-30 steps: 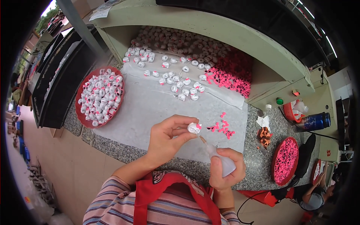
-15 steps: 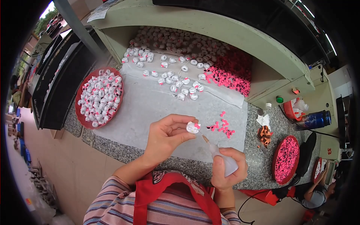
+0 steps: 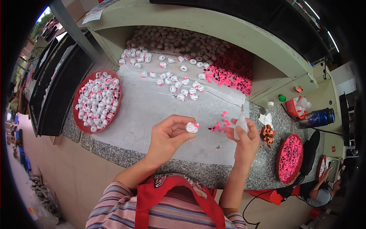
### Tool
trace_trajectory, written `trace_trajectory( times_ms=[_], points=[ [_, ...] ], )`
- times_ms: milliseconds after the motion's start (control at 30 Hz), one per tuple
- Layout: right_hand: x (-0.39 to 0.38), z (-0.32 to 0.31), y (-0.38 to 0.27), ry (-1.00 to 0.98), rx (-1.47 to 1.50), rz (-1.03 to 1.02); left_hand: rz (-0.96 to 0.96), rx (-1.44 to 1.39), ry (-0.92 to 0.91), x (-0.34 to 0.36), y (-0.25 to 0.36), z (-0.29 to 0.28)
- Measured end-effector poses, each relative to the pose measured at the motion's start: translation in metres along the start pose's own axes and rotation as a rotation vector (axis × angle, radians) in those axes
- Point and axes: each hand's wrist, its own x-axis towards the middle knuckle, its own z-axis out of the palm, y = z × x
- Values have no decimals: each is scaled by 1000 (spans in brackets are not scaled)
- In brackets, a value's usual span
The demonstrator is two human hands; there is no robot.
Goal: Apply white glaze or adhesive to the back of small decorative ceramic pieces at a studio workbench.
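Note:
Between thumb and fingertips, my left hand (image 3: pixel 167 139) pinches a small white figurine piece (image 3: pixel 191 128) with a pink spot on its upper right. My right hand (image 3: pixel 246 141) is wrapped round a translucent squeeze bottle (image 3: pixel 241 124), whose thin nozzle points away from me. That hand hovers beside a little scatter of small pink pieces (image 3: pixel 217 126) on the white sheet (image 3: pixel 145 110); its fingers hide some of them. Farther off, several white pieces like the held one (image 3: pixel 185 92) lie loose on the sheet.
A red bowl (image 3: pixel 79 121) heaped with white pieces stands at left, another red bowl (image 3: pixel 280 173) of pink pieces at right. Under the pale green shelf (image 3: pixel 263 42) lie piles of white and pink pieces. A blue can (image 3: pixel 320 117) and orange-brown scraps (image 3: pixel 268 134) sit at right.
My right hand has drawn the bottle away from the white piece, moving right and farther off; its nozzle now points away. My left hand stays nearly in place, with the piece slightly turned.

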Motion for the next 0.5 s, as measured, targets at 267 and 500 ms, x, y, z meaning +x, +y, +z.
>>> trace_trajectory(
  times_ms=[267, 500],
  points=[
    [81, -1, 56, -37, -1419, -132, -37, -3, -30, 0, -5, 3],
    [65, -1, 35, -131, -1140, -111, -10, 19, -1, 3, -7, 3]
  ],
)
